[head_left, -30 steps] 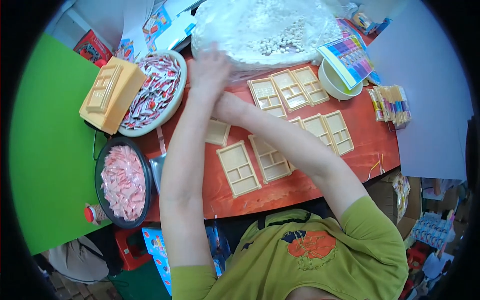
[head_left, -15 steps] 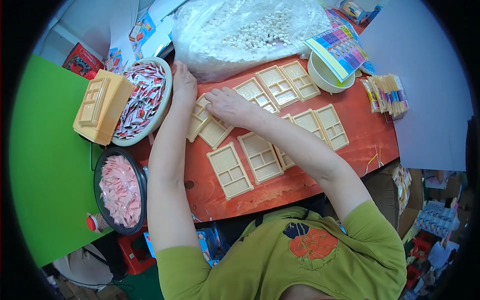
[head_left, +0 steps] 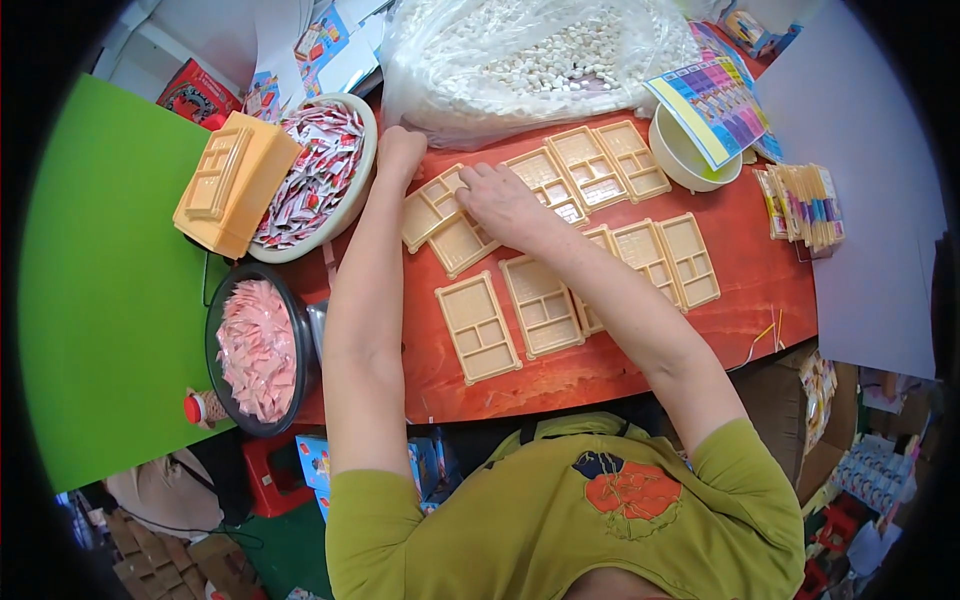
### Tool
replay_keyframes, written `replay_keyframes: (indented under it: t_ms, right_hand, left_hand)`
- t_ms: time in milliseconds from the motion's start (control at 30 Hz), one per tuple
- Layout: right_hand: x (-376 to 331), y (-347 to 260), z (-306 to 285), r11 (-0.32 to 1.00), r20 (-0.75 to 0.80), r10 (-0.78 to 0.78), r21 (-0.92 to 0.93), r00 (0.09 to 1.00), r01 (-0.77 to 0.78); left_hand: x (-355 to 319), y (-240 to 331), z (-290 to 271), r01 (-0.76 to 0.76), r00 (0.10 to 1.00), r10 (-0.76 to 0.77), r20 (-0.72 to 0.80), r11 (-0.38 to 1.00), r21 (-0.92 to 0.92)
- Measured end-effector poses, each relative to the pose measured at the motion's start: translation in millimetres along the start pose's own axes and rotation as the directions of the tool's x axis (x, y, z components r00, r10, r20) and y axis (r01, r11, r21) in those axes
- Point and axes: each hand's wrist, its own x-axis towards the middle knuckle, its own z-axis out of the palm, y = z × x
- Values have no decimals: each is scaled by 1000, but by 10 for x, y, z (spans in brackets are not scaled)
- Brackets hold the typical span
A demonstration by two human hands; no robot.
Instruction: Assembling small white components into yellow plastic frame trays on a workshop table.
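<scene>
My left hand point(head_left: 402, 152) is bent into a fist-like curl between the bag's lower edge and the cream bowl; whatever its fingers hold is hidden. My right hand point(head_left: 503, 203) has its fingers closed at the upper right corner of a beige compartment tray point(head_left: 432, 212). That tray is tilted and overlaps another beige tray point(head_left: 462, 247) just below it. Farther right, a row of similar trays point(head_left: 585, 170) extends along the red table. A nearer row begins with a separate tray point(head_left: 478, 328), and my right forearm covers part of it.
A clear bag of small white pieces point(head_left: 560, 70) fills the back. Red-and-white sachets point(head_left: 325, 160) fill the cream bowl point(head_left: 372, 130); pink packets point(head_left: 258, 350) lie in a black basin point(head_left: 300, 330). A white bowl point(head_left: 690, 175) with a printed card stands right, near bundled sticks point(head_left: 808, 205).
The whole view has shifted, with the table sitting farther right and higher. My left fingers are more curled. My right hand has drawn slightly right, showing more of the tilted tray.
</scene>
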Motion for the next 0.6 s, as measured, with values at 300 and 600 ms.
replay_keyframes:
  t_ms: [300,600]
  right_hand:
    - [-11,-32,41,1000,-41,14,-26,999,-15]
    - [1,-59,44,999,-58,34,8,998,-34]
  left_hand:
    - [299,146,169,221,975,-120,187,589,-777]
    - [657,259,268,31,999,44,31,16,-999]
